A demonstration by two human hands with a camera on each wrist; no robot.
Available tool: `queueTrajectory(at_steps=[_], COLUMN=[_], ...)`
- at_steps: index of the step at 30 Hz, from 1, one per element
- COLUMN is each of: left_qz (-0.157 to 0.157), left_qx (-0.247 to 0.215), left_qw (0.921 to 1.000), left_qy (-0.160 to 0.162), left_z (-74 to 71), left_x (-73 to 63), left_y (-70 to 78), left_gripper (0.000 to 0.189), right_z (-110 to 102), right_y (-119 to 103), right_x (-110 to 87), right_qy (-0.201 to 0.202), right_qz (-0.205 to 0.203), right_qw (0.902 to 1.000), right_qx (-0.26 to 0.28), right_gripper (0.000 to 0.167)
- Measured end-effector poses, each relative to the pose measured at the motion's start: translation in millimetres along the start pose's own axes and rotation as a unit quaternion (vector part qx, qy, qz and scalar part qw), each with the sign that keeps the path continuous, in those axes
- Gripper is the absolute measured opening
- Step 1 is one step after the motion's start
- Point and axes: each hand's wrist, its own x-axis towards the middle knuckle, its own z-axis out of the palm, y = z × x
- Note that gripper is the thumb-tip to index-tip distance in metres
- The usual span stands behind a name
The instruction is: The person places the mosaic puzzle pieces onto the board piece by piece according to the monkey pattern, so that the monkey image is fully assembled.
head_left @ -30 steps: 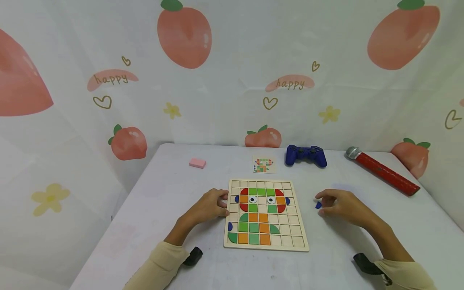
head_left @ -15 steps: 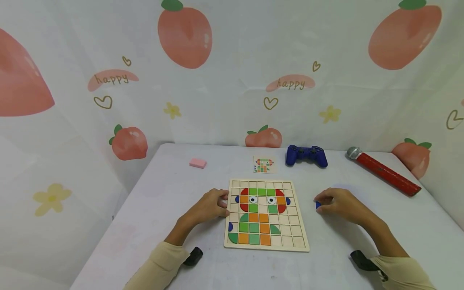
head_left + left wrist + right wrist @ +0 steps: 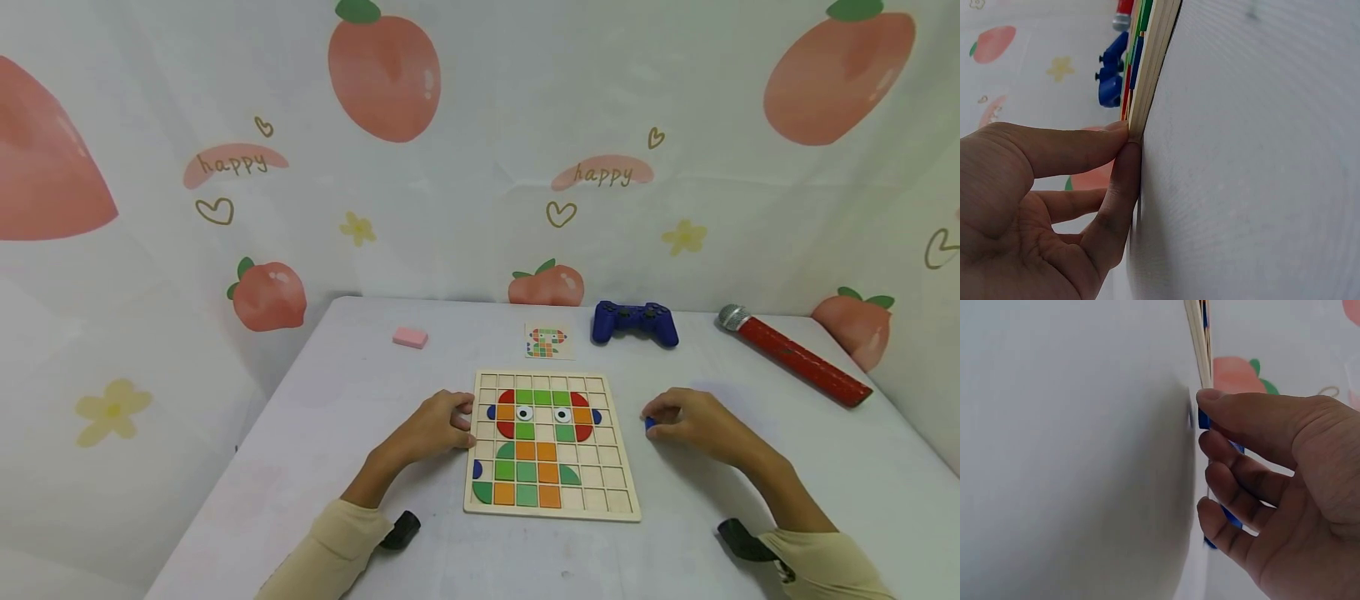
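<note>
A square wooden puzzle board (image 3: 600, 500) with a grid of cells lies on the table, holding red, orange, green and blue pieces and two eye pieces. My left hand (image 3: 431, 425) grips its left edge between thumb and curled fingers; in the left wrist view the thumb and index fingertips meet at the wooden side. To the right of the board, my right hand (image 3: 697, 425) pinches a small blue piece (image 3: 1203, 419) between thumb and index finger, a little above the tabletop. The hand covers most of that piece, so its full outline is hidden.
Behind the board lies a small pattern card (image 3: 549, 342) with a similar picture. A pink block (image 3: 410, 337) sits at the back left. A blue game controller (image 3: 634, 322) and a red microphone (image 3: 798, 357) lie at the back right. A patterned cloth (image 3: 465, 208) hangs behind the table.
My right hand has come slightly left toward the board with the blue piece, which has sunk further between the fingertips. The left hand has stayed at the board's edge.
</note>
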Motion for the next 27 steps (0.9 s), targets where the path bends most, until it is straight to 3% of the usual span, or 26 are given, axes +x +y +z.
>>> queueTrajectory(at_steps=[12,19,27], left_qz=[-0.002,-0.006,-0.005], left_qx=[0.002,0.003,0.001], left_qw=[1.0000,1.0000,1.0000], left_qy=[0.000,-0.001,-0.002], left_z=[0.2,0.3,0.1], left_x=[-0.4,-0.8,-0.3], left_y=[1.6,2.3,1.9], left_gripper=[0.065,0.065,0.065], right_z=[18.2,33.8,53.0], right_y=[-40.6,-62.8,-89.4], right_x=[17.3,31.2,47.6], right_qy=[-0.022,-0.035,-0.065], right_qz=[-0.036,-0.087,-0.139], right_qw=[0.9989,0.9950,0.9874], right_qx=[0.019,0.033,0.040], right_gripper=[0.027,0.018,0.022])
